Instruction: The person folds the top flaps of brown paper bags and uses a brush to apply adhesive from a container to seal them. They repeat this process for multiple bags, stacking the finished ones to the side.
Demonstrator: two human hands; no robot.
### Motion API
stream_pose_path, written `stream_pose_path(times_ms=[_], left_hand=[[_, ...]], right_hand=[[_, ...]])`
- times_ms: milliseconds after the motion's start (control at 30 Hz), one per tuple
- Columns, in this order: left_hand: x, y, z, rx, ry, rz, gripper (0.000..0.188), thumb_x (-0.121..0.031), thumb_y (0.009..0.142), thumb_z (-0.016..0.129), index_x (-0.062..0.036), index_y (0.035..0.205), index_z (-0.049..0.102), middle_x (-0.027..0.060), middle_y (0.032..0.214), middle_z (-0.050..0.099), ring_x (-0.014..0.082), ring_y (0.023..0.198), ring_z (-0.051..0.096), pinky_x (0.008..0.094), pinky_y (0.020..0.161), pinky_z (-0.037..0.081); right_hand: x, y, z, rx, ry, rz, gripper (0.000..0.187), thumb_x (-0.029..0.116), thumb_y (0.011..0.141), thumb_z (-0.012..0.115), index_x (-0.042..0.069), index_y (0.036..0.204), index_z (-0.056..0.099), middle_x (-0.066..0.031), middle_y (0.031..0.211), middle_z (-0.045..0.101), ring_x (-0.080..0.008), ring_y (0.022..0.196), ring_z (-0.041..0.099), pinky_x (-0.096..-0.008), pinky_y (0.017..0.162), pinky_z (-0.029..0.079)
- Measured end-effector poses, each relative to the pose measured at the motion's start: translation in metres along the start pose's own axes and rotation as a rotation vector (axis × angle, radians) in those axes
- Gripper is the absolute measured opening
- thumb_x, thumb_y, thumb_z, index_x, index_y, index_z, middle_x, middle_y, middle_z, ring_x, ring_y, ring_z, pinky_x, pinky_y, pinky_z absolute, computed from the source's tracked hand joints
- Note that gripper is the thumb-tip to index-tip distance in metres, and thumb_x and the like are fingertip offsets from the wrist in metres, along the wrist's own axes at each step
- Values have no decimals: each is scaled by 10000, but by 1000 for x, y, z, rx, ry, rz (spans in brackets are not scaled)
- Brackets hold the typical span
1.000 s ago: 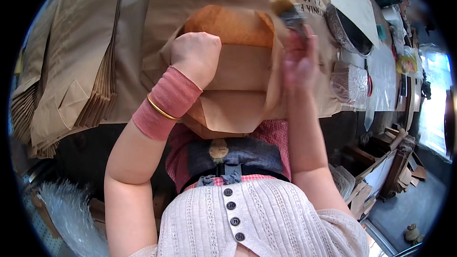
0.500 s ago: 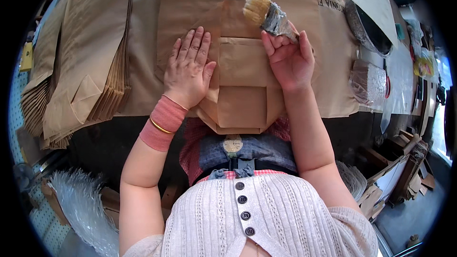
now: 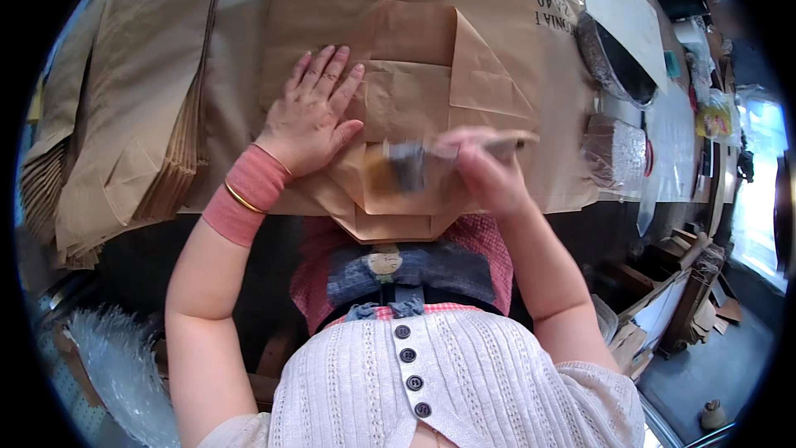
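My left hand (image 3: 313,112) lies flat, fingers spread, on a brown paper bag (image 3: 408,87). The bag's end faces me, folded into flaps around a flat rectangular panel. My right hand (image 3: 485,170) is closed around the handle of a wide paintbrush (image 3: 406,168), smeared by motion. Its yellowish bristles point left over the near part of the folded panel. Whether they touch the paper, I cannot tell.
Fanned stacks of brown paper bags (image 3: 133,108) lie at the left. On the right are a dark oblong trough (image 3: 622,66), a plastic-wrapped block (image 3: 613,146) and a white sheet (image 3: 618,0). Clear plastic strips (image 3: 124,373) hang below left.
The brush has come down from above the far right of the bag to its near folds, its handle now lying nearly level. My left hand stays flat, its fingers slightly wider apart.
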State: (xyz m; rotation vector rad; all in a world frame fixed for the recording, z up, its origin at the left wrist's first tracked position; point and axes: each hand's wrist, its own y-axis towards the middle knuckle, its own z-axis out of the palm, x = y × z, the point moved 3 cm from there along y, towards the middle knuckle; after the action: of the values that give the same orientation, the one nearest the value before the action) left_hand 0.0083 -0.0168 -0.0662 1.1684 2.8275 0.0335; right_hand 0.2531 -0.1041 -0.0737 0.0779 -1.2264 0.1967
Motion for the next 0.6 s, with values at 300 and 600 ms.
stream_pose_path(times_ms=[300,600], left_hand=[[-1,0,2,-56,59,32,670,-400,926,470,-58,1476,299,189,1528,270,345,1417,238,454,1174,153],[-2,2,-1,-86,98,53,634,-386,925,486,-44,1443,358,193,1497,328,335,1408,266,446,1173,172]], right_hand=[[84,-44,19,475,-1393,-450,336,79,712,718,-7,1031,655,-120,950,649,-260,790,652,-346,656,542],[50,-69,41,439,-1089,-565,242,66,744,749,2,962,666,-113,888,651,-248,707,650,-332,608,548]])
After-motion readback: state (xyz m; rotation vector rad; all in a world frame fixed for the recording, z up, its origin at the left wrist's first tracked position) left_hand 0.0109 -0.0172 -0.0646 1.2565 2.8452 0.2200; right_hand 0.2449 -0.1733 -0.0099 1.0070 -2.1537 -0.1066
